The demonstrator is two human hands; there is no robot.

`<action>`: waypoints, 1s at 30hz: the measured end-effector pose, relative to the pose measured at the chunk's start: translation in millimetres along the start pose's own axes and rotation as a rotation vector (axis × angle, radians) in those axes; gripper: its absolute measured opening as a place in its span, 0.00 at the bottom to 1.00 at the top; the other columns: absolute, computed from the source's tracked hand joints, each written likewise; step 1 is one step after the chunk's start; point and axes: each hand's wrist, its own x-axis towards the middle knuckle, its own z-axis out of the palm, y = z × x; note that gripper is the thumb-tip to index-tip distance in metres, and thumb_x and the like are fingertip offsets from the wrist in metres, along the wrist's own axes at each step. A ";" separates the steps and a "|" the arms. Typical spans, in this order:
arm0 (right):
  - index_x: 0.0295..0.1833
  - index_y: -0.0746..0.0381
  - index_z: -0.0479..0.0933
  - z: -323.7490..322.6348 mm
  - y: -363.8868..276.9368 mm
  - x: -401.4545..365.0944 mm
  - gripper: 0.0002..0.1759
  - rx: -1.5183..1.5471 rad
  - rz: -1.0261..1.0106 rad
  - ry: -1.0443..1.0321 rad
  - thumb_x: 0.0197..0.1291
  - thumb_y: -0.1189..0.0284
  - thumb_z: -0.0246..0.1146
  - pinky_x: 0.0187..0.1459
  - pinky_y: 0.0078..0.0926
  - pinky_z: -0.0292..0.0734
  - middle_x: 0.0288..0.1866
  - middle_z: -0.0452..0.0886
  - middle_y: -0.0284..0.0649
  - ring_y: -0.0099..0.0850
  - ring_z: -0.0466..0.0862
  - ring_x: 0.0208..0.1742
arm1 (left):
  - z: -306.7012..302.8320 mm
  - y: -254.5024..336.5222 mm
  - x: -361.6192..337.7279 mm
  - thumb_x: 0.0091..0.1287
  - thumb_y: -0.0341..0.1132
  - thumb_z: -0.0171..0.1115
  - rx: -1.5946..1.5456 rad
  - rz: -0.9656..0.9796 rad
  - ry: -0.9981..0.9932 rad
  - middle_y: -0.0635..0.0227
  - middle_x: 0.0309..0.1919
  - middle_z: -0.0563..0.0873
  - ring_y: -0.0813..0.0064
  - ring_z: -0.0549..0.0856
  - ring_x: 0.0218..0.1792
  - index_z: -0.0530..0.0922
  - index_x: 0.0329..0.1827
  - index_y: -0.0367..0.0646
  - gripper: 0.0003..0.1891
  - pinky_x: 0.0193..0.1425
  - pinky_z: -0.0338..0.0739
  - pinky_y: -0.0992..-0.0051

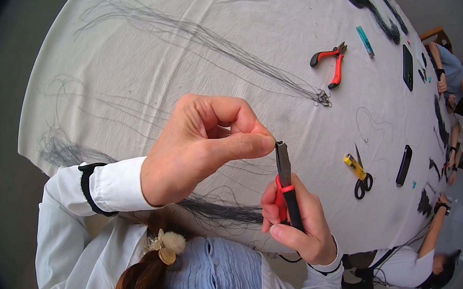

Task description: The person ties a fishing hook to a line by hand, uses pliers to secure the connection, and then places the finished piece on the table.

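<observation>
My left hand (207,147) is closed in a pinch, thumb against forefinger, at the tip of a pair of pliers (283,166). Whatever sits between those fingertips is too small to make out. Wrapped round the red and black handles of the pliers is my right hand (306,223), and the jaws point up toward my left fingertips. Behind and below my hands lies a bundle of dark strands (222,209) along the near table edge. Farther up, another spread of thin strands (199,36) ends in a small dark cluster (324,98).
Open red-handled pliers (337,65), scissors (361,186), a yellow tool (354,166), a teal stick (365,41), a black phone (407,67) and a black case (404,166) lie on the white cloth (262,7). Several people sit along the right side.
</observation>
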 end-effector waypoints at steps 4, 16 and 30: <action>0.43 0.67 0.65 1.2 -0.9 0.0 0.17 -0.003 0.007 0.011 0.48 0.72 0.58 0.29 0.19 0.61 0.26 0.67 0.34 0.20 0.66 0.25 | -1.6 4.5 -1.8 0.59 0.25 0.62 -0.048 -0.023 -0.029 0.71 0.27 0.83 0.90 0.75 0.29 0.76 0.24 0.37 0.07 0.34 0.70 0.85; 0.44 0.66 0.63 12.1 1.7 2.3 0.16 -0.030 -0.043 0.049 0.50 0.73 0.56 0.28 0.19 0.60 0.25 0.65 0.33 0.20 0.65 0.25 | 0.7 -8.2 -4.4 0.59 0.23 0.61 -0.021 0.128 0.003 0.70 0.28 0.84 0.89 0.77 0.28 0.73 0.25 0.41 0.07 0.34 0.69 0.83; 0.43 0.67 0.63 32.5 5.7 3.7 0.21 -0.278 -0.105 0.284 0.43 0.72 0.58 0.40 0.29 0.76 0.28 0.66 0.37 0.24 0.67 0.28 | 3.3 -2.6 -9.4 0.58 0.28 0.63 -0.210 -0.083 0.029 0.74 0.25 0.82 0.93 0.61 0.17 0.76 0.27 0.43 0.04 0.18 0.51 0.86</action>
